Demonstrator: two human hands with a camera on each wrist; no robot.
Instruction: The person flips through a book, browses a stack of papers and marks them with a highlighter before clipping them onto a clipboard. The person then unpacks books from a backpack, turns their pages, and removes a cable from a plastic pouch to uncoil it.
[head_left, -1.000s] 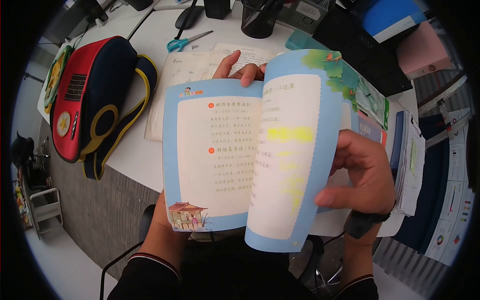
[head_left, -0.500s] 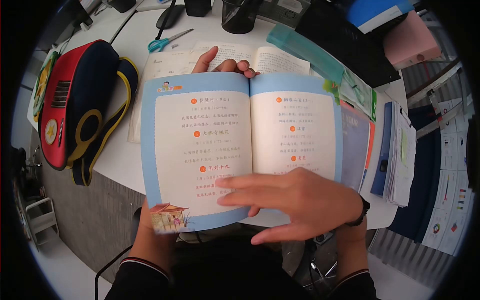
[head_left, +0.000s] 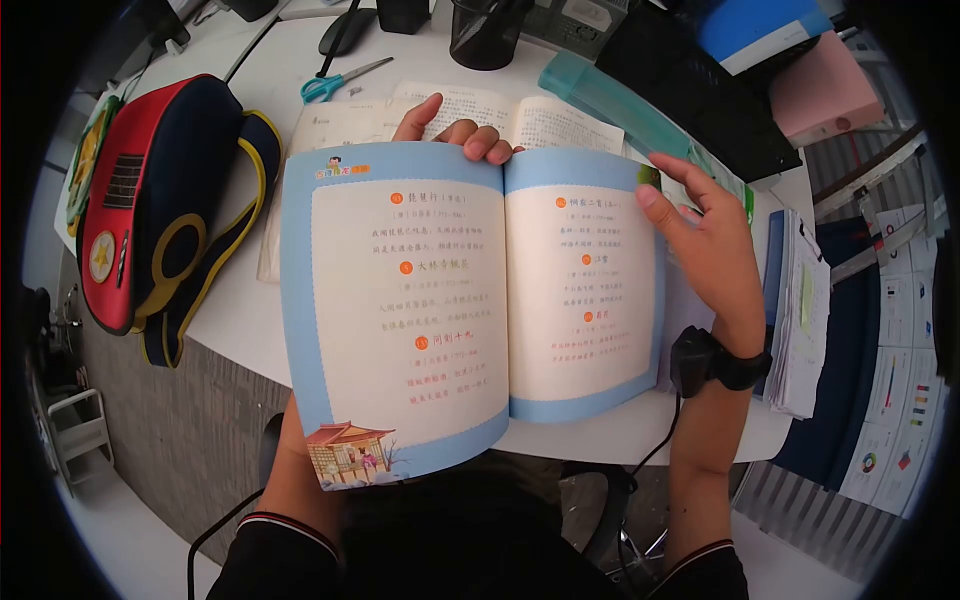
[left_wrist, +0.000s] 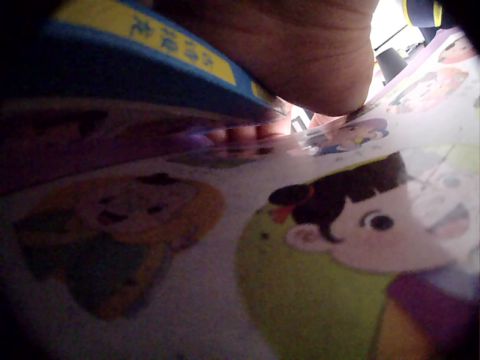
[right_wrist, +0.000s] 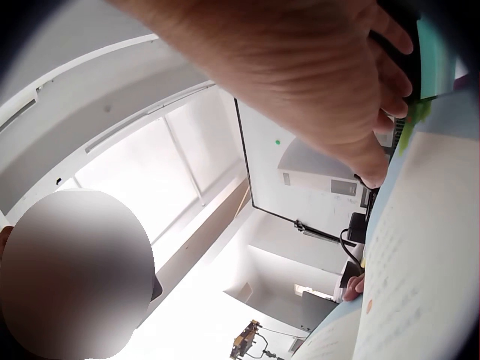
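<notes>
An open book (head_left: 420, 260) with blue-bordered pages and printed verses faces up in the head view. My left hand (head_left: 465, 135) holds it from behind, its fingers curled over the top edge near the spine; the palm is hidden there. In the left wrist view that hand lies against the cover (left_wrist: 352, 225), which has cartoon children on it, beside the blue-and-yellow spine (left_wrist: 172, 45). My right hand (head_left: 705, 240) is at the upper right corner of the right page, thumb over the leaf picture and fingers loosely extended.
A red and navy school bag (head_left: 185, 210) stands at the left. Behind the book lie another open book (head_left: 570, 125), teal scissors (head_left: 345, 80) and a teal case (head_left: 610, 105). A black pen holder (head_left: 485, 35) is at the back, a paper stack (head_left: 795, 310) at the right.
The right hand turned a highlighted page, swept low across the new spread, then moved up and right to the page's upper corner. The left hand keeps holding the book from behind.
</notes>
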